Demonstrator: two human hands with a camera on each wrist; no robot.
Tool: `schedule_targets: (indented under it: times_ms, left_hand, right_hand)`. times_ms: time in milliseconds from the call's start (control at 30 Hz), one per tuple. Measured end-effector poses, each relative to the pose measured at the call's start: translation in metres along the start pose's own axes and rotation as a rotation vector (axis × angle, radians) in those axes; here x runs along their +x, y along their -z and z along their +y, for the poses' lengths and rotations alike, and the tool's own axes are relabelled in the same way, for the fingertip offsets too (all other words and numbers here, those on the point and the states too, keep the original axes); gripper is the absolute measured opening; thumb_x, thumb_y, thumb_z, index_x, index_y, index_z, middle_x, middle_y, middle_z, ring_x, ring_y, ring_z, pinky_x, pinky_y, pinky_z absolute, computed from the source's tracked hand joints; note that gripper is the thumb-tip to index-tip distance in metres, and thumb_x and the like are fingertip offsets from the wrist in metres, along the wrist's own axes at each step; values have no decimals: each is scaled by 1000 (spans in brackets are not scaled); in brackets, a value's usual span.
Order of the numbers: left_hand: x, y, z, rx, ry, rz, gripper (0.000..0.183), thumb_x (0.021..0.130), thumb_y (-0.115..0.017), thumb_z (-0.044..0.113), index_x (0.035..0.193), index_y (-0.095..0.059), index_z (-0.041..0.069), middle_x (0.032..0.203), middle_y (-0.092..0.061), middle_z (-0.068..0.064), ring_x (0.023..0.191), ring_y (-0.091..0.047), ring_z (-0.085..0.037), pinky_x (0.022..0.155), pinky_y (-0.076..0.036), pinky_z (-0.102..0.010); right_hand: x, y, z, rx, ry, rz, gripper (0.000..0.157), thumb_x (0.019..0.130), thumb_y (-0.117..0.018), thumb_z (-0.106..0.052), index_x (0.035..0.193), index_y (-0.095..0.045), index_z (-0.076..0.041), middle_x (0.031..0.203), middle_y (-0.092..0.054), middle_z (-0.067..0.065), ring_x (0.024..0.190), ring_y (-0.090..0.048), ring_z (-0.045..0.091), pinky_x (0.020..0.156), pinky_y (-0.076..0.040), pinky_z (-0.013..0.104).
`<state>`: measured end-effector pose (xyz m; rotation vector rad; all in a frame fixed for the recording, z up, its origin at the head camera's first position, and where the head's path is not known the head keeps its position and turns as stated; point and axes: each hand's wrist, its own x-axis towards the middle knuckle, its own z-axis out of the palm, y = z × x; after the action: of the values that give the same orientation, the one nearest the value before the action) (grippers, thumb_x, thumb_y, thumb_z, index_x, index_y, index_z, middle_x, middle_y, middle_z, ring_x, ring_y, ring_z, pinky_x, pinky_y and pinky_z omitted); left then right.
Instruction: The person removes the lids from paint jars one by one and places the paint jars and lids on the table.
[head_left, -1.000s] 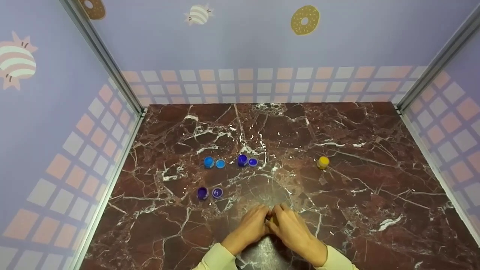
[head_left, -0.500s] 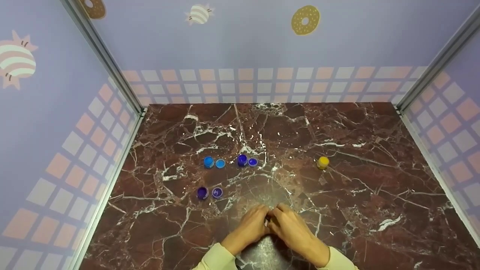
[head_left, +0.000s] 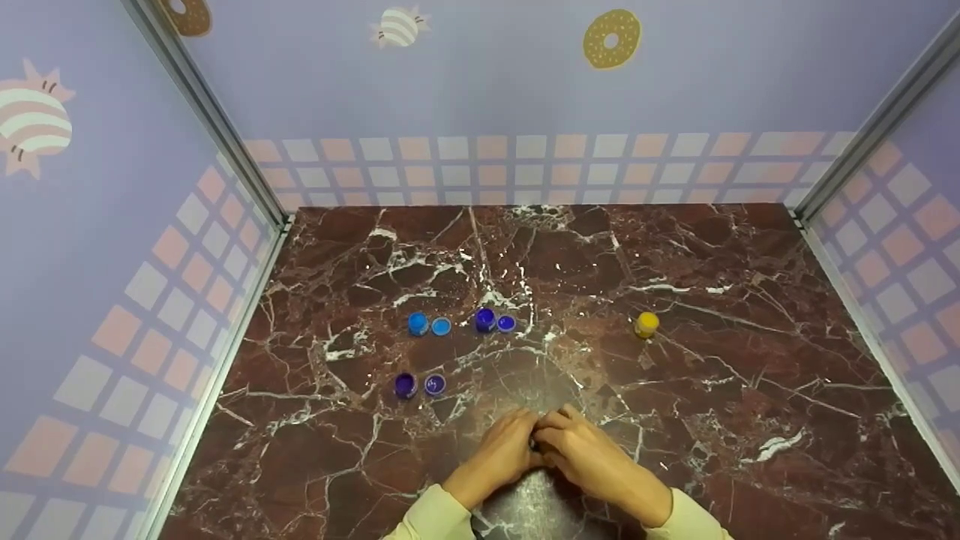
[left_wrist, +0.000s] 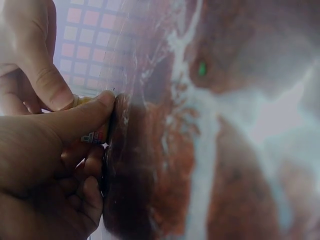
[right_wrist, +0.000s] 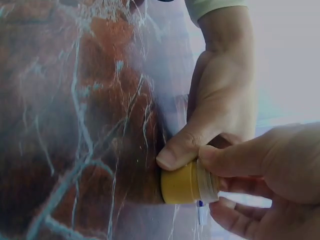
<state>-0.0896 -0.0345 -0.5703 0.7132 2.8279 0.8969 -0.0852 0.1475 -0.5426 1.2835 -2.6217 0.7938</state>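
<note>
Both hands meet low in the middle of the head view, around a small yellow paint jar [right_wrist: 179, 186] on the table. My left hand [head_left: 504, 446] holds the jar's body, its thumb along the side. Thumb and fingers of my right hand [head_left: 581, 454] pinch the pale, ridged lid [right_wrist: 206, 182] on top. From the left wrist, the jar's printed label [left_wrist: 94, 136] shows between the fingers. The head view has the jar mostly hidden by the hands.
Light-blue [head_left: 418, 324], dark-blue [head_left: 485, 320] and purple [head_left: 405, 385] paint jars stand uncapped, each with its lid beside it. Another yellow jar [head_left: 646, 325] stands farther right. Patterned wall panels [head_left: 480, 90] border the marble-look table [head_left: 750, 450].
My right hand has turned over the lid, its wrist shifting slightly right, and the yellow glimpsed between the hands is now covered. The left hand stays nearly still, as do the other jars.
</note>
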Motion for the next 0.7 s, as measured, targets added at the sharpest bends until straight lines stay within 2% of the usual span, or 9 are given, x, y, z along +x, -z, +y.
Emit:
schedule_targets:
  times_ms: [200, 333, 533, 700]
  left_hand:
    - [-1, 0, 1, -17, 5, 22, 38, 74, -92, 30, 94, -64, 13, 92, -64, 3, 89, -62, -17, 80, -52, -34]
    - [-1, 1, 2, -25, 3, 27, 39, 72, -93, 31, 89, -62, 13, 88, -61, 5, 85, -60, -16, 77, -51, -33]
    - [0, 0, 2, -28, 4, 25, 39, 72, -93, 30, 89, -62, 13, 88, -61, 4, 85, -60, -16, 77, -51, -33]
    - [0, 1, 0, -37, 0, 22, 38, 73, -93, 29, 92, -64, 13, 91, -63, 5, 87, -61, -16, 79, -51, -32]
  right_hand:
    - [0, -1, 4, -45, 124, 10, 26, 73, -82, 6, 94, -76, -6, 105, -71, 1, 93, -57, 18, 82, -52, 31]
    - [1, -1, 5, -70, 173, 6, 28, 70, -80, 9, 93, -76, -8, 102, -72, 0, 94, -61, 18, 86, -52, 30]
    - [-1, -1, 10, -26, 184, 8, 28, 73, -80, 8, 96, -77, -8, 105, -72, 0, 97, -62, 18, 88, -52, 31]
    - [-4, 2, 14, 83, 148, 11, 27, 76, -77, 7, 99, -77, -8, 111, -72, 0, 103, -62, 19, 92, -53, 35]
